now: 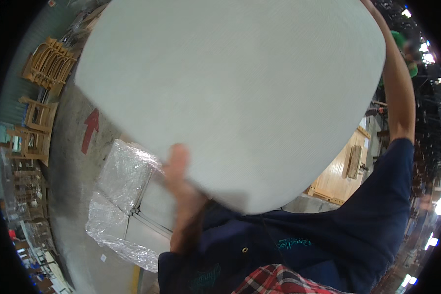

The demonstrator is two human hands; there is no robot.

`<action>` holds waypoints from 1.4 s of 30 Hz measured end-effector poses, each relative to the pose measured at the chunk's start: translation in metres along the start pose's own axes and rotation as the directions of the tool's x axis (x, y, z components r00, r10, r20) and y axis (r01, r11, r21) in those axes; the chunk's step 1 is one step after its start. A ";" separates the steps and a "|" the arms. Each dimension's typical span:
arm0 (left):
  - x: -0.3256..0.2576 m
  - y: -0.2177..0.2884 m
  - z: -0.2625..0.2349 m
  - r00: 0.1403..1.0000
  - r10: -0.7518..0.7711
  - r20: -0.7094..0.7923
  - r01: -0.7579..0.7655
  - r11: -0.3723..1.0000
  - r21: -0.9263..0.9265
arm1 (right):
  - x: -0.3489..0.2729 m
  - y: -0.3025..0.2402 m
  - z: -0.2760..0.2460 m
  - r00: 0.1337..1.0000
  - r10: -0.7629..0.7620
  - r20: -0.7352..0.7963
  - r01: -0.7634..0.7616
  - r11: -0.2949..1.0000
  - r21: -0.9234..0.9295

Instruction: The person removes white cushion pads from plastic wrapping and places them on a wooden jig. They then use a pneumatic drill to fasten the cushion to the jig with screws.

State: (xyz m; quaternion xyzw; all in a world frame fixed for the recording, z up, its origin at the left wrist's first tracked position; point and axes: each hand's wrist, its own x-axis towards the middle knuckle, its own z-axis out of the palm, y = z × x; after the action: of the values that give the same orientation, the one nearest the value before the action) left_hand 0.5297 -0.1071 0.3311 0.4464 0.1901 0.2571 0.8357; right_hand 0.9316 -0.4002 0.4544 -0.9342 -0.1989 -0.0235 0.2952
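A large pale panel [230, 98] with a fine slanting grain fills most of the view, and I cannot tell whether it is stiff or padded. At its lower left edge is my left hand [179, 171], somewhat blurred. The thumb points up over the near face, while the fingers are hidden behind the edge. My right arm reaches up along the panel's right side. That hand lies out of sight at the top right. Below and left of the panel stands a bundle [115, 201] wrapped in clear plastic film, with dark straps and pale flat surfaces showing.
Curved wooden frames [49, 63] are stacked at the far left, with more wooden frames [34, 130] nearer. A red arrow [90, 130] marks the concrete floor. At right is a wooden tabletop [335, 171] bearing a wooden block [355, 161]. Another person in green [399, 38] is partly visible behind my arm.
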 end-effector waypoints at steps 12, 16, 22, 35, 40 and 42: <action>-0.054 -0.135 0.099 0.666 -0.603 0.439 0.411 0.788 0.458 | 0.025 0.047 0.086 0.998 0.024 -0.058 -0.048 0.888 -0.457; -0.058 -0.139 0.067 0.621 -0.565 0.543 0.404 0.825 0.395 | -0.009 0.012 0.048 0.970 0.232 -0.079 -0.244 0.887 -0.392; -0.076 -0.081 -0.081 0.820 -0.509 0.260 0.370 0.820 0.437 | -0.161 -0.036 0.092 0.987 -0.138 -0.079 0.127 0.983 -0.130; -0.159 -0.117 -0.284 0.805 -0.584 0.106 0.342 0.602 0.722 | -0.930 0.083 0.324 0.278 0.837 0.472 -0.763 0.491 -0.422; -0.149 -0.124 -0.210 0.777 -0.517 0.359 0.085 0.652 0.754 | -0.968 0.073 0.325 0.203 0.729 0.654 -0.737 0.553 -0.388; -0.156 -0.128 -0.190 0.776 -0.500 0.385 0.051 0.658 0.751 | -0.957 0.081 0.333 0.274 0.703 0.656 -0.737 0.592 -0.326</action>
State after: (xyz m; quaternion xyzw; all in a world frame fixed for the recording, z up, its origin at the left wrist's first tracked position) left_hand 0.3346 -0.1371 0.1363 0.7488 0.0872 -0.1159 0.6468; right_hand 0.0579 -0.6158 -0.0183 -0.8383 0.1442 0.4917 0.1864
